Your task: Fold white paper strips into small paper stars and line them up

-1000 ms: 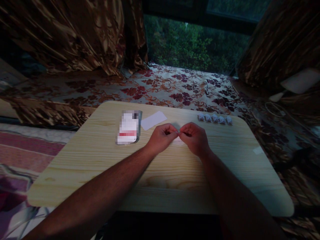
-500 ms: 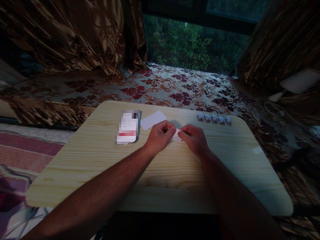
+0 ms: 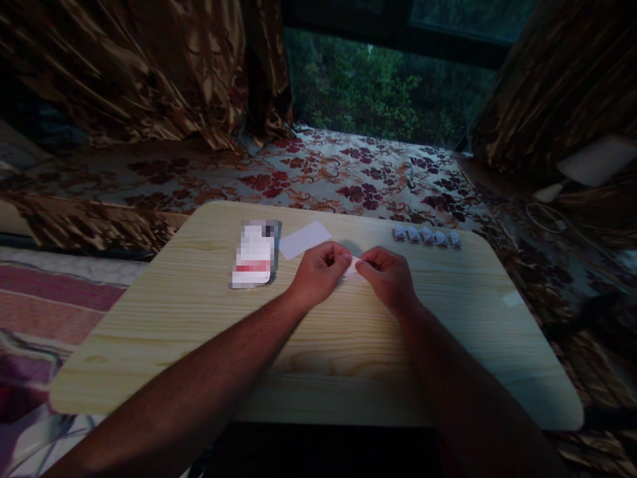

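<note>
No text can be read; the white item (image 3: 253,253) is pixelated.

Matt paper slip (image 3: 353,267), smooth wooden table (image 3: 318,345)

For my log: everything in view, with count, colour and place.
Table: 1, pale wood, centre
Held paper: 1, white, mid-table
Paper sheet: 1 visible, white, table's far side
Pixelated item: 1, white, red and grey, table's left
Folded pieces: 5, whitish, table's far right
Flat patch: 1, whitish, table's right edge
Floral cloth: 1, pale with red, beyond table
Window: 1, dark-framed, top, greenery beyond
Curtains: 2, gold-brown, beside window
Lamp-like object: 1, white, right
Striped bedding: 1, pink-purple, left
Left hand: 1, bare, pinching paper
Right hand: 1, bare, likewise
Forearms: 2, bare, lower corners
</note>
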Demonstrator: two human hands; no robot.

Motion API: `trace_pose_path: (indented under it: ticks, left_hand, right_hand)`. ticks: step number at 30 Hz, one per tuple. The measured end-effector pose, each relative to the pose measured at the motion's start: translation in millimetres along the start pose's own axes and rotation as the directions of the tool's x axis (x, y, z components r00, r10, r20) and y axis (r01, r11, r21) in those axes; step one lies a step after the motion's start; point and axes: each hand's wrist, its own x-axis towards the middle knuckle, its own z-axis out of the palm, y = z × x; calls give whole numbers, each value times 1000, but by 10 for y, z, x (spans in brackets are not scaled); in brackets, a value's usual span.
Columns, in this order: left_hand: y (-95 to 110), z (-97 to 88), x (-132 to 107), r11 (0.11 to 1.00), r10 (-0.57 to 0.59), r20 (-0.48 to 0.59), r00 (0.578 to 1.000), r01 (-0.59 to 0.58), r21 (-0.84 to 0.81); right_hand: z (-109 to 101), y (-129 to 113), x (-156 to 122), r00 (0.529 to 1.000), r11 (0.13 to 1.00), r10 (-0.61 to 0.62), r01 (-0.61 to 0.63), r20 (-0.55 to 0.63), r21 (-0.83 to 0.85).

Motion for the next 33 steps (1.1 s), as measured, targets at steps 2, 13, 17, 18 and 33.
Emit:
trace_pose_path:
  ticks: [2, 13, 17, 18, 33]
  left_hand:
    - [0, 2, -1, 1000, 2, 1, 1000, -2, 2]
    - [25, 11, -3, 1000, -13, 14, 1000, 13, -13]
    - [28, 9, -6, 1000, -13, 12, 1000, 13, -11]
    - [29, 8, -6, 1000, -10, 13, 1000, 10, -9]
    - [4, 27, -15, 1000, 3, -4, 1000, -3, 22]
  right_hand:
    - [1, -17, -4, 1000, 1000, 6, -6, -7, 11]
    - [10, -40, -17, 998, 1000, -16, 16, -56, -4]
    - [8, -73, -25, 997, 1000, -19, 17, -68, -19]
    - [7, -78, -25, 997, 1000, -19, 18, -69, -21]
    - [31, -53, -33, 996, 999, -39, 39, -82, -3]
